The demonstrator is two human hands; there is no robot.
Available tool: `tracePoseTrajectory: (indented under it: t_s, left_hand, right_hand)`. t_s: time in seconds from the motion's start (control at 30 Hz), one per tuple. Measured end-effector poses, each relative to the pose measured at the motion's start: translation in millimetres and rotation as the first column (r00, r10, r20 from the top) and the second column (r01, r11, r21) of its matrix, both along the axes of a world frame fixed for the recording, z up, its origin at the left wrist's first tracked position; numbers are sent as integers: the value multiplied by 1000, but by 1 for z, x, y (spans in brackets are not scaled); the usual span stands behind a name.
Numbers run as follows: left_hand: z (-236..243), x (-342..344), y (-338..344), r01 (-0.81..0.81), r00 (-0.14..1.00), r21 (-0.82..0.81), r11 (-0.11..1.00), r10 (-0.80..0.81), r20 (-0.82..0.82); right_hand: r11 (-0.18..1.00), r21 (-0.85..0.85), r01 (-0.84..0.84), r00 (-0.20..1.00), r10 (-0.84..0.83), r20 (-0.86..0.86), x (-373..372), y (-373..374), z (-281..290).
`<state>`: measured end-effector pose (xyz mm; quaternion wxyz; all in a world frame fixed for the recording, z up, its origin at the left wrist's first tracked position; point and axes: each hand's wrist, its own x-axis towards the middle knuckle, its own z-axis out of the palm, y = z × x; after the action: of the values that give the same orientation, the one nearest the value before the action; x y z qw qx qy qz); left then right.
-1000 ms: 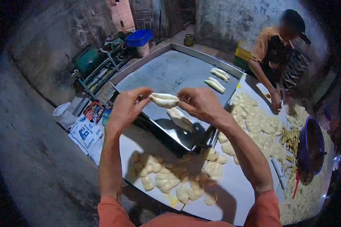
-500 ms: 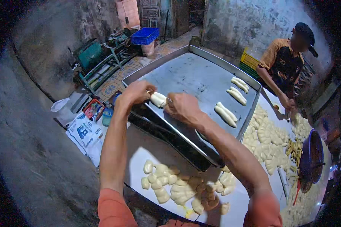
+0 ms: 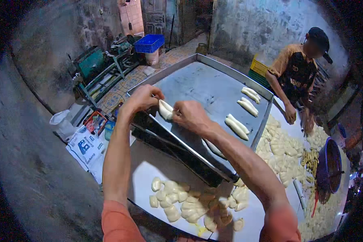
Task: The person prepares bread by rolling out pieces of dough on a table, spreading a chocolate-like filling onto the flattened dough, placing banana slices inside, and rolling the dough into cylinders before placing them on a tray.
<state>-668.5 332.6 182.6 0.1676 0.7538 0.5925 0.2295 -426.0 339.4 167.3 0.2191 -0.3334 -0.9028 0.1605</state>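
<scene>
A pale piece of dough (image 3: 165, 110) hangs between my two hands over the near left edge of a large metal baking tray (image 3: 201, 86). My left hand (image 3: 144, 99) pinches its upper left end, and my right hand (image 3: 190, 116) is closed on its right side, with the fingertips partly hidden. Toward the right side of the tray lie several folded dough strips, among them a dough roll (image 3: 237, 126). Another dough strip (image 3: 213, 148) shows partly beneath my right forearm. On the white tabletop below the tray sits a cluster of dough lumps (image 3: 172, 199).
Across the table at right, a person (image 3: 296, 76) works over many dough pieces (image 3: 282, 145). A purple basin (image 3: 330, 165) stands beside yellowish strips (image 3: 311, 161). Behind, at left, are a green machine (image 3: 90, 64), a blue crate (image 3: 149, 43) and a white printed sack (image 3: 86, 150).
The dough's left end has been drawn up to a thinner tip at my left fingers. The view has shifted slightly. The other person's hands have moved apart.
</scene>
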Motion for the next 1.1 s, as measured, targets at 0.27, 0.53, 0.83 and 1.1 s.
tracePoseTrajectory:
  t_s: [0.27, 0.53, 0.83, 1.1]
  left_hand:
    - [-14, -41, 32, -113, 945, 47, 992, 122, -302]
    - [0, -18, 28, 117, 923, -76, 990, -137, -361]
    - [-17, -31, 25, 251, 923, 202, 947, -171, -343]
    - [-4, -14, 27, 137, 928, -96, 986, -161, -336]
  right_hand:
    - [998, 64, 11, 1000, -11, -1, -45, 24, -13]
    - [997, 78, 18, 988, -6, -157, -51, 37, -38]
    - [998, 43, -50, 996, 53, -68, -48, 31, -21]
    - [1000, -6, -8, 998, 8, -61, -44, 23, -22]
